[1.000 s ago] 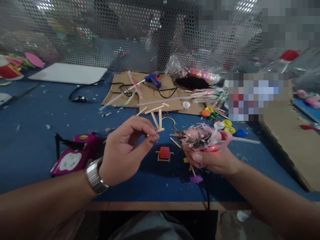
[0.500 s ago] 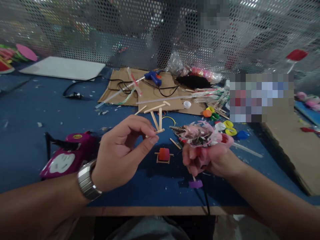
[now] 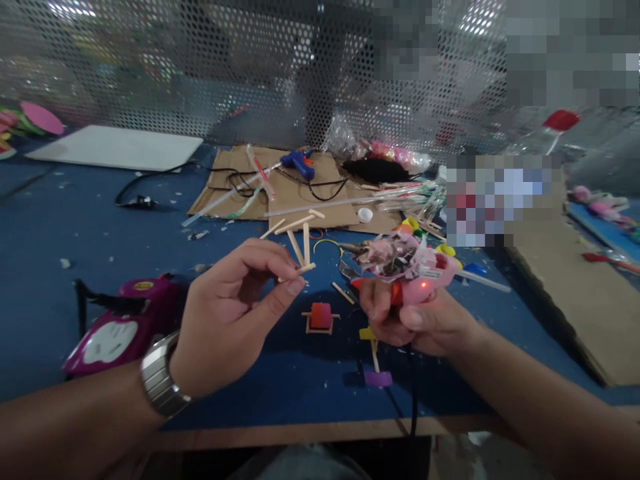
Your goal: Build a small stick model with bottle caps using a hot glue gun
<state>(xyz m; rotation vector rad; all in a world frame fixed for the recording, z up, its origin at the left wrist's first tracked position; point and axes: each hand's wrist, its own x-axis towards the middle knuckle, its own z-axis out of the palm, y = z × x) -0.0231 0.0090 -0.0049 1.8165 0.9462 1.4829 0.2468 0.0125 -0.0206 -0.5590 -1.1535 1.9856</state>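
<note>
My left hand (image 3: 235, 313), with a metal watch on its wrist, pinches a small frame of wooden sticks (image 3: 307, 243) between thumb and fingertips. A pink hot glue gun (image 3: 433, 273) is gripped by my right hand (image 3: 425, 320). Its nozzle points left toward the frame, apart from it, and its front is wrapped in ragged, dirty material. A red light glows on its body. Below, between the hands, sits an orange-and-pink roller on a stick frame (image 3: 321, 317). Under my right hand lies a stick with a yellow and a purple cap (image 3: 377, 379).
A blue glue gun (image 3: 300, 163) rests on cardboard (image 3: 320, 200) at the back. Plastic-wrapped sticks (image 3: 410, 193) and coloured caps (image 3: 445, 251) lie right of it. A magenta case-like object (image 3: 120, 327) is left, a white board (image 3: 120, 147) behind. Cardboard (image 3: 560, 280) stretches along the right.
The glue gun has turned in my right hand, so its side and red light now show. The yellow cap beneath has come into view. The whole view has shifted slightly.
</note>
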